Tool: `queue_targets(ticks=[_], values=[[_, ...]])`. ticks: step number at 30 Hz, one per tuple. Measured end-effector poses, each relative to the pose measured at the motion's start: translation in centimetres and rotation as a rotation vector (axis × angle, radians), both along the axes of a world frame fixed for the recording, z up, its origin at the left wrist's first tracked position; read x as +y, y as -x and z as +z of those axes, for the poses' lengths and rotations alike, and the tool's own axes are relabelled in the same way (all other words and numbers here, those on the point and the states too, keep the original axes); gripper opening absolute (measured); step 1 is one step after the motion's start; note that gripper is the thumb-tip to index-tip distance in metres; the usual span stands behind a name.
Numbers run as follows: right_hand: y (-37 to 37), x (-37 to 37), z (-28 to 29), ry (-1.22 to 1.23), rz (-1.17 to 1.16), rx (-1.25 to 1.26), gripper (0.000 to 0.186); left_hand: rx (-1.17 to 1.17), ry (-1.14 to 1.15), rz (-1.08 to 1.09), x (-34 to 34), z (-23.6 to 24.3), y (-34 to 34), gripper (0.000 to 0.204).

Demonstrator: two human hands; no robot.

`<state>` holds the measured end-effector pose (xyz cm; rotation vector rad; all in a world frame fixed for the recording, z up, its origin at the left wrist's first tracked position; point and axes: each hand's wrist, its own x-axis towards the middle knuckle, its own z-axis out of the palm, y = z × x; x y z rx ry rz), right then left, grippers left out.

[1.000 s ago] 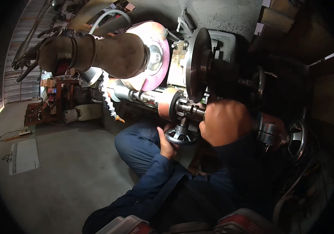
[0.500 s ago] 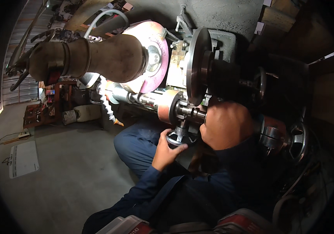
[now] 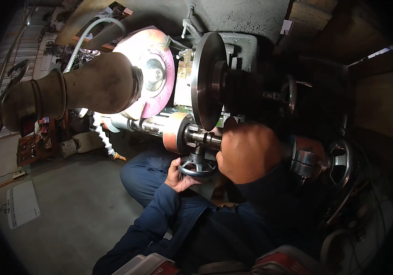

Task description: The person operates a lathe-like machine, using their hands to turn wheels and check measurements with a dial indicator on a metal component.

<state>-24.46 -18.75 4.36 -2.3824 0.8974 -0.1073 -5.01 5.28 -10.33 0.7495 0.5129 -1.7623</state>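
Taking the middle of the head view as the dial's centre, the small handwheel (image 3: 197,168) sits at six o'clock, under a bright metal shaft (image 3: 204,139), and the left hand (image 3: 178,178) grasps its rim from seven, thumb at the rim's left side and fingers tucked beneath. The right hand (image 3: 250,153), between three and four, is curled with its back to the camera at the shaft's end; its fingers are hidden, so I cannot tell whether it is clenched on something or merely resting. Just past twelve stands a large metal disc (image 3: 209,82), its lower edge near those right knuckles, while the pink grinding wheel (image 3: 163,68) fills eleven o'clock (whether either is spinning cannot be told from a still). If the disc were turning, a small lift of the right hand could bring skin or the dark cuff (image 3: 265,176) against it. A hasty turn of the small handwheel could slip the left fingers off the rim or pinch them. The lamp (image 3: 98,82) at ten lights the grinding wheel strongly but leaves the right hand's far side shadowed, so a misplaced finger there could go unnoticed.
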Motion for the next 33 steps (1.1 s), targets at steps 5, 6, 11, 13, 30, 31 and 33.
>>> queue_targets(ticks=[5, 6, 11, 13, 30, 31, 33], values=[[-0.5, 0.3, 1.0, 0.025, -0.020, 0.023, 0.026, -0.635, -0.114, 0.075, 0.1, 2.1, 3.9, 0.084], [-0.5, 0.2, 0.9, 0.027, -0.030, 0.005, 0.026, -0.677, -0.146, 0.124, 0.2, 2.0, 4.3, 0.097], [-0.4, 0.1, 0.8, 0.051, -0.040, -0.034, 0.026, -1.028, -0.158, 0.036, 0.0, 1.2, 6.6, 0.106], [-0.4, 0.2, 0.9, 0.062, -0.042, -0.003, 0.026, -1.403, -0.130, 0.070, -0.6, 0.5, 8.3, 0.105], [-0.1, -0.1, 0.6, 0.032, -0.018, -0.012, 0.028, -0.862, -0.090, 0.165, 0.1, -2.0, 2.9, 0.090], [0.1, -0.1, 0.5, 0.005, -0.026, -0.145, 0.029, -0.862, -0.094, 0.166, 0.3, -1.8, 2.8, 0.090], [0.1, 0.0, 0.4, 0.006, -0.026, -0.155, 0.029, -0.452, -0.066, 0.124, 0.5, -1.6, 2.8, 0.102]])
